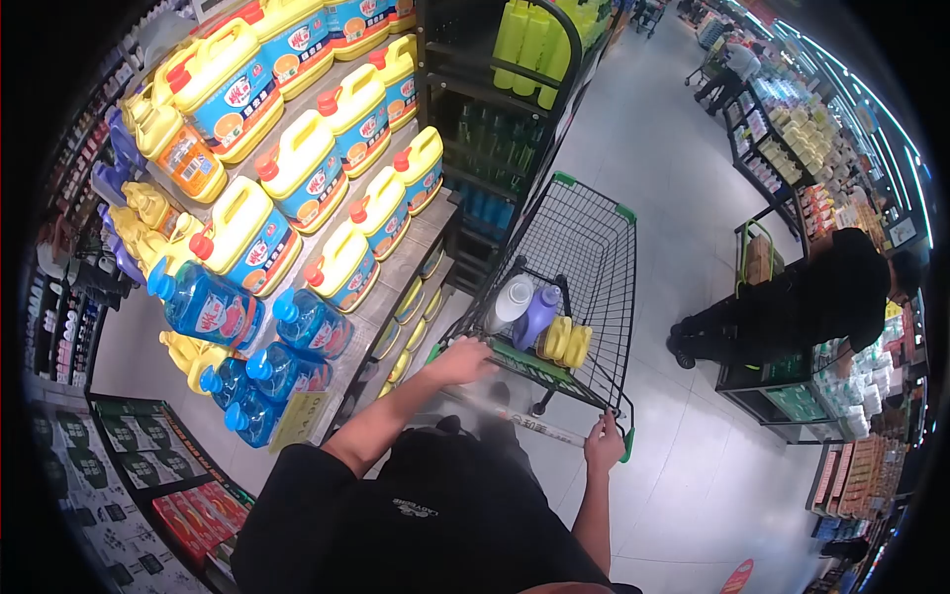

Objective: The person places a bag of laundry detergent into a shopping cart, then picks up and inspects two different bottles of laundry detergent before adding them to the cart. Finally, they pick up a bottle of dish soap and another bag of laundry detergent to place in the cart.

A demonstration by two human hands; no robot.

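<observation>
A black wire shopping cart (631,287) with green corners stands in front of me. My left hand (462,361) is closed at the left end of its near side. At the right end, beside a green corner, my right hand (604,445) is curled around the cart's edge. Between them runs the clear handle bar (534,426) with printed characters. Inside the basket, near me, are a white bottle (512,300), a purple bottle (538,315) and yellow bottles (566,343).
To the left, a tiered display (381,287) carries several yellow jugs (297,173) and blue bottles (213,307), with a price sign (299,421). A person in dark clothes (802,297) bends over stacked goods at right. Another person (737,69) is farther along the tiled aisle (683,198).
</observation>
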